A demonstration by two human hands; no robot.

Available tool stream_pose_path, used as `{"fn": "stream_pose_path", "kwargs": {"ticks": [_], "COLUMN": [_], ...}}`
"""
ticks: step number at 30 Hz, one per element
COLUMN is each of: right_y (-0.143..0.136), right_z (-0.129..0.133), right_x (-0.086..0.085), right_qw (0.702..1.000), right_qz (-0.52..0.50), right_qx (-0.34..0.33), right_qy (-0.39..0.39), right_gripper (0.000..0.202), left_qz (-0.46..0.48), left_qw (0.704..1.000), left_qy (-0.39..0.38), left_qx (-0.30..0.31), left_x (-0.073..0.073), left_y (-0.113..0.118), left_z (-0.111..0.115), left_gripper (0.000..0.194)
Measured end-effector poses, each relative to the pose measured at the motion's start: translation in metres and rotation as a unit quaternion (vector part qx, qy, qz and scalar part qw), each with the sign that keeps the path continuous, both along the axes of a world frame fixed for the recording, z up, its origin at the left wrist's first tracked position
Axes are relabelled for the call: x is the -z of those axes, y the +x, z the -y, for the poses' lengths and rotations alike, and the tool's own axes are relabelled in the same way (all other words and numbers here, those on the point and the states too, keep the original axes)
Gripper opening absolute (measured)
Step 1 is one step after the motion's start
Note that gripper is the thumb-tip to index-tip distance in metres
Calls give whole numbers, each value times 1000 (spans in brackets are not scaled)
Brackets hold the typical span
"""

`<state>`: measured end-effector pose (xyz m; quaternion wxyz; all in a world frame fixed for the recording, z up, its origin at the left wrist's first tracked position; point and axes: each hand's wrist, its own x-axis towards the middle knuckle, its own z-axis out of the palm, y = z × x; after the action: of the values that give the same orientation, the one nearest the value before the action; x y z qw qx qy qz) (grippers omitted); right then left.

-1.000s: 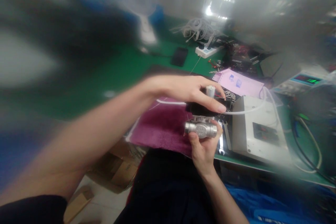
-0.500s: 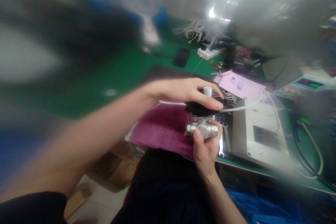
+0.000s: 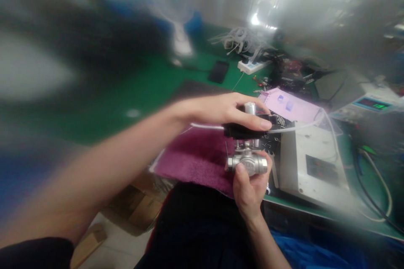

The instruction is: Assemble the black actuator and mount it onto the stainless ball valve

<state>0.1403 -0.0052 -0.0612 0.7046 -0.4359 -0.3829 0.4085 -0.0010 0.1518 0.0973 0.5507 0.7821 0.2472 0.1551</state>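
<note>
My left hand [image 3: 233,111] reaches in from the left and is closed over a black valve actuator [image 3: 243,131]. A silvery cylindrical part [image 3: 250,108] stands up between its thumb and fingers. Below the actuator is a steel ball valve [image 3: 249,164] with hexagonal ends, its neck and bracket [image 3: 247,144] facing the actuator. My right hand [image 3: 251,189] grips the valve from below, thumb across its front; the other fingers are largely hidden behind it. A white tube or cable [image 3: 292,129] runs at the actuator's right side. Whether the two parts are joined I cannot tell.
A purple cloth [image 3: 192,159] lies under the work. To the right stand a white metal box [image 3: 315,164] and a unit with a lit display [image 3: 372,104]. Pink papers [image 3: 290,107], a power strip [image 3: 252,66], a dark phone [image 3: 218,71] and loose screws [image 3: 279,122] lie farther back.
The valve and my right hand have shifted slightly down and right. More of the neck and bracket shows below the actuator. My left hand keeps its grip, shifted slightly right.
</note>
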Motion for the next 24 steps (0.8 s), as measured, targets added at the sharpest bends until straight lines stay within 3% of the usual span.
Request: {"fn": "stream_pose_path", "kwargs": {"ticks": [15,24], "right_y": [4,4], "right_z": [4,5], "right_x": [-1,1], "right_qw": [1000,1000], "right_qz": [14,16], "right_qx": [-3,1], "right_qy": [-10,-19], "right_gripper": [59,61], "left_qz": [-33,-26], "left_qw": [996,997], "left_qy": [87,67], "left_qx": [-1,-11], "left_x": [-5,-1], "left_y": [0,-1], "left_z": [6,9], "left_gripper": [55,58]}}
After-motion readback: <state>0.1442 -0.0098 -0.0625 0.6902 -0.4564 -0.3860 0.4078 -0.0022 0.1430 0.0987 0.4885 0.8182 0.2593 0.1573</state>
